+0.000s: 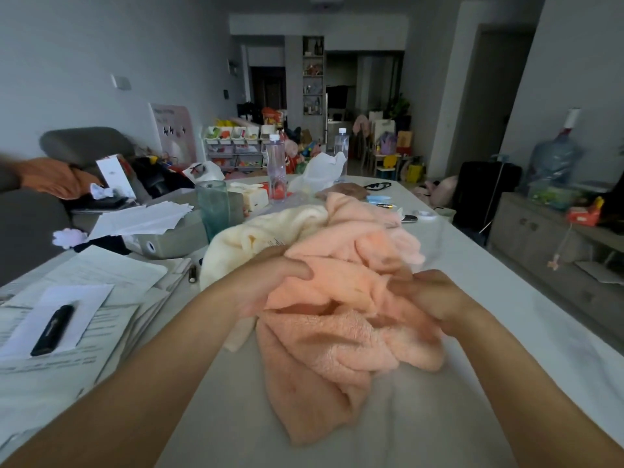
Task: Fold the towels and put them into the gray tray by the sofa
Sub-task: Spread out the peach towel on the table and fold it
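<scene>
- Peach towel (337, 336) lay bunched on the desk (439, 417); I had my left hand (270, 285) and right hand (429, 295) both gripping it.
- Cream towel (250, 241) touched the peach towel's far-left side.

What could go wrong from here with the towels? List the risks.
1. Both hands, the left hand and the right hand, grip the bunched peach towel; lifting it may drag the cream towel lying against it.
2. The green glass and the clear bottle stand close behind the pile, so a shaken-out towel could tip them.
3. The loose papers beside the left arm could be swept aside.
</scene>
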The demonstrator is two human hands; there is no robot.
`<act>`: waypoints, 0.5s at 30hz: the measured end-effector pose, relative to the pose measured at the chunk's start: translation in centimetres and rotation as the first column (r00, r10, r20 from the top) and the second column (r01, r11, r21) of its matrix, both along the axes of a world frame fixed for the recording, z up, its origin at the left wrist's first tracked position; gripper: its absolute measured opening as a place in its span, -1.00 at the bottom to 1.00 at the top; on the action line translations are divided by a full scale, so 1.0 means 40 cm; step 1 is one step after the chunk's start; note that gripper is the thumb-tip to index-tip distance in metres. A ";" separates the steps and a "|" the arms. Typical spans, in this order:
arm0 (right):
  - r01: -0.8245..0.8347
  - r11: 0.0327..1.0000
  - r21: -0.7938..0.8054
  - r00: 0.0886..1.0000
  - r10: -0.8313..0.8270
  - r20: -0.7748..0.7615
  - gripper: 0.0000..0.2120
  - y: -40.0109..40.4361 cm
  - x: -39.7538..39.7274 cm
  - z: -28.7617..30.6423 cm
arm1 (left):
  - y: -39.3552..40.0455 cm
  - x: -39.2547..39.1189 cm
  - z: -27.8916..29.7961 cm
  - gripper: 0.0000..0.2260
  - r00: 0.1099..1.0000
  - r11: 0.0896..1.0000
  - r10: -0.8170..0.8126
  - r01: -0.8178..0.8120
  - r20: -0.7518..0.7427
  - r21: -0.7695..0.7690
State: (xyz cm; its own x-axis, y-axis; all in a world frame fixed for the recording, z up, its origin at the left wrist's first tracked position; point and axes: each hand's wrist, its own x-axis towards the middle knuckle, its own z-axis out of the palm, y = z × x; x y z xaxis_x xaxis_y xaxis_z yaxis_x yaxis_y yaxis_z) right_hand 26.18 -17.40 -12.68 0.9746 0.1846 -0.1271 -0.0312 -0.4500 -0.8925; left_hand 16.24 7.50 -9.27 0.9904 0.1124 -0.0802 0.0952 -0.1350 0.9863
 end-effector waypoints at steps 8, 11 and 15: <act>-0.057 0.846 0.530 0.987 -0.033 0.158 -0.76 -0.099 -0.083 0.236 | 0.038 -0.114 0.076 -0.52 0.958 0.830 0.061 0.107 0.280 -0.547; -0.034 0.896 0.444 0.969 -0.080 0.235 -0.79 -0.135 -0.105 0.269 | 0.060 -0.137 0.101 -0.75 0.950 0.801 0.164 0.028 0.265 -0.598; 0.102 0.926 0.364 0.959 -0.188 0.210 -0.76 -0.194 -0.109 0.220 | 0.096 -0.169 0.088 -0.77 0.917 0.817 0.305 -0.114 0.255 -0.566</act>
State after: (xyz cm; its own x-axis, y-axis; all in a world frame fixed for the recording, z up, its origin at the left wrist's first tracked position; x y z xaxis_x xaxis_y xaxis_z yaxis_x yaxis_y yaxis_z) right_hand 21.84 -25.15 -3.87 0.9872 0.0293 0.1568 0.1592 -0.1183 -0.9801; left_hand 9.46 11.33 -5.74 0.9264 0.3548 0.1263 -0.2730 0.4017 0.8741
